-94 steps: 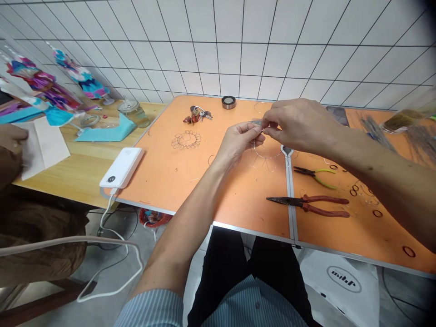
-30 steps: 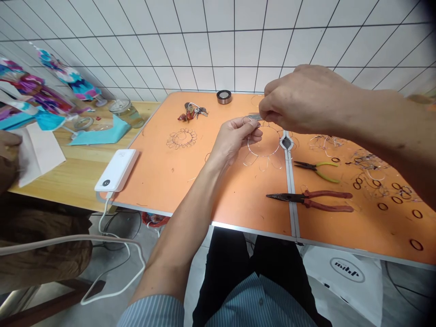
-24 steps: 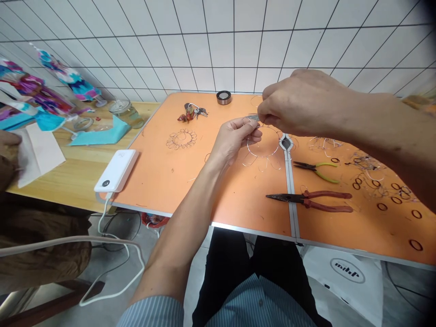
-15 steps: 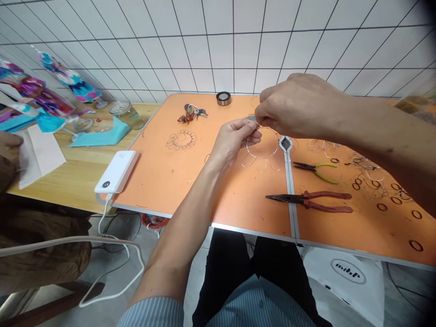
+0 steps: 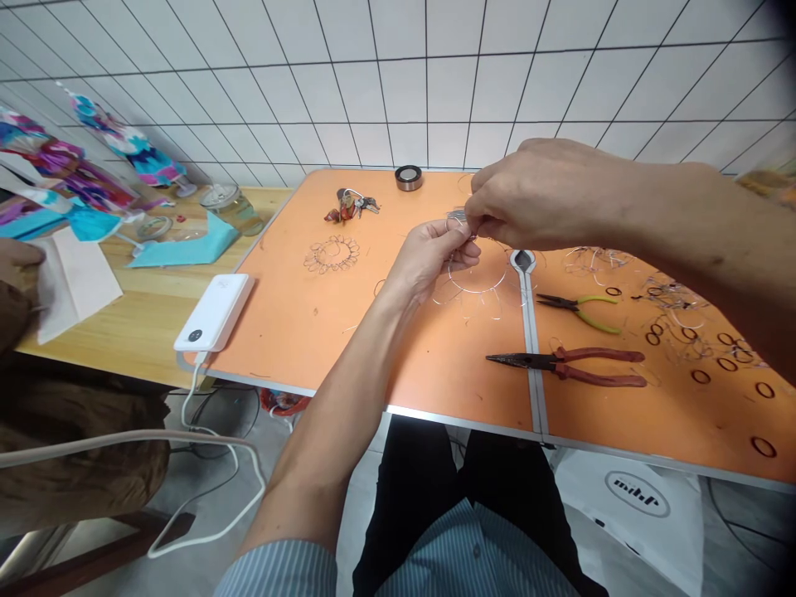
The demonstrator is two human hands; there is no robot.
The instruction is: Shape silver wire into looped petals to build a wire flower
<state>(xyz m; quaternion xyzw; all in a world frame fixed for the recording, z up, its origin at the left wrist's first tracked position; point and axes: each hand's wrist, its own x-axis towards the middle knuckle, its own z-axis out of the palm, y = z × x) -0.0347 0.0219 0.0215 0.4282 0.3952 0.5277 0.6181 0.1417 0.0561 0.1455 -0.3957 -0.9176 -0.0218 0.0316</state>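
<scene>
Between my hands is a thin wire ring [image 5: 478, 290] with fine wire loops standing out around its edge. My left hand [image 5: 429, 253] pinches the ring's upper left part between thumb and fingers. Over the same spot my right hand [image 5: 522, 195] is closed, fingertips pressed together close to the left thumb; its knuckles hide the fine wire there. A small bundle of straight grey wires [image 5: 457, 214] lies just behind the left fingertips. Another wire ring with looped edges [image 5: 332, 254] rests flat on the orange table [image 5: 298, 332], left of my hands.
Red-handled pliers [image 5: 565, 366] and yellow-handled pliers [image 5: 578, 311] lie to the right, near wire scraps [image 5: 677, 298] and dark rings [image 5: 764, 448]. Keys [image 5: 357, 205] and a tape roll [image 5: 409, 177] sit at the back. A white power bank [image 5: 215, 313] stands left; another person's hand [image 5: 18, 253] holds paper.
The wire ring has turned and tilted slightly in my fingers, so its loops point differently. My right hand has shifted a little; both hands keep their grip.
</scene>
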